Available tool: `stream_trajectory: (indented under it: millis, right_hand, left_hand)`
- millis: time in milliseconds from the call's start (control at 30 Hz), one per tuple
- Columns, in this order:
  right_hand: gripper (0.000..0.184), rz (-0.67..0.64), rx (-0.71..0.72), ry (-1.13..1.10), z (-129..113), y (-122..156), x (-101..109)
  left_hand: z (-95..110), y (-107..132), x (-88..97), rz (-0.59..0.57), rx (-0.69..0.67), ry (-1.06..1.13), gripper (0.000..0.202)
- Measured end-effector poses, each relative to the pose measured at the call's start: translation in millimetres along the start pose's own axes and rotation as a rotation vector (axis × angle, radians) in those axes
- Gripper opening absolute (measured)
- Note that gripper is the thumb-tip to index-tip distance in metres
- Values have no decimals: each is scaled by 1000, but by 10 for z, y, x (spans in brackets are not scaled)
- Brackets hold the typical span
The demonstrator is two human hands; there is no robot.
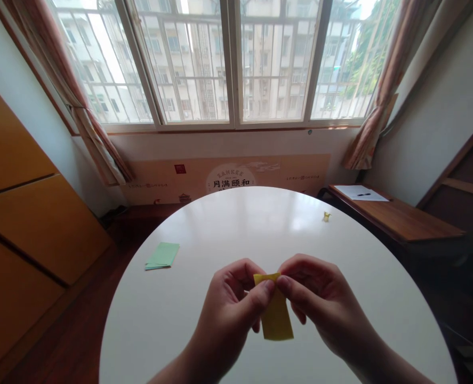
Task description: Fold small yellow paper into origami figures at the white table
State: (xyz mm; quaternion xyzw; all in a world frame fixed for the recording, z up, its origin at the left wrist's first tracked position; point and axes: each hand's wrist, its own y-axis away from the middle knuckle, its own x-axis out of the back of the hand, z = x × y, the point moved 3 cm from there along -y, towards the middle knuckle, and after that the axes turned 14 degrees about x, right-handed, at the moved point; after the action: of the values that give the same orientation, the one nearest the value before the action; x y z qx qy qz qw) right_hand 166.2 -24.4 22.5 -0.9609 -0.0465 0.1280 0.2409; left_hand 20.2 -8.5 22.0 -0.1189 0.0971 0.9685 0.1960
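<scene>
Matt yellow paper [278, 320] over glossy, smooth tabletop [228, 232], and there, ten o'clock from the yellow, matt green paper [163, 254]!

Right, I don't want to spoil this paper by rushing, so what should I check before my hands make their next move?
1. Left hand gripping the yellow paper near its top edge: ok.
2. Right hand pinching its upper right corner: ok.
3. Paper's lower edge uncovered by either thumb: ok.
4. Fold lined up under the thumbs: cannot tell, they cover part of the top.
5. Green sheets on the table apart from both hands: ok.
6. Small yellow piece away from the hands, toward the far right edge: ok.
</scene>
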Motion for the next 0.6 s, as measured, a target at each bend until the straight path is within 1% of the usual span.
stream_trajectory:
  millis: [200, 367, 600]
  right_hand:
    - [11, -13, -25, 4, 13, 29, 7]
    - [11, -17, -47, -48, 41, 25, 6]
    - [7, 1, -37, -66, 75, 16, 28]
  left_hand:
    - [42, 22, -28, 16, 17, -37, 29]
    - [43, 26, -29, -7, 24, -46, 27]
    - [39, -4, -20, 3, -2, -57, 25]
